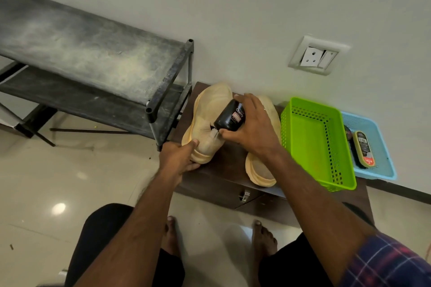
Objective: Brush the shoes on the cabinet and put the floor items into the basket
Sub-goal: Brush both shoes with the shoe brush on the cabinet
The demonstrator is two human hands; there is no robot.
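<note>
While the dusty black rack (pixel 93 53) stands unused at the cabinet's left end, the low brown cabinet (pixel 224 170) carries everything in play. At its right end sits the green basket (pixel 317 142), with nothing visible inside it, and past that a blue tray (pixel 382 147) holding a shoe brush (pixel 363 149). Two tan shoes lie near the cabinet's left edge: the left shoe (pixel 207 123) is tipped on its side, the right shoe (pixel 258 168) lies beside it, partly under the forearm. The left hand (pixel 179 158) has its grip closed around the left shoe's heel, steadying it. The right hand (pixel 251 128) is wrapped tight around a black polish bottle (pixel 231 116), tip down against the shoe's upper. The label reads black, so a hard squeeze could probably blot dark polish onto pale fabric, and a slip of the heel hold could drag the tip across. No floor items are visible to me.
</note>
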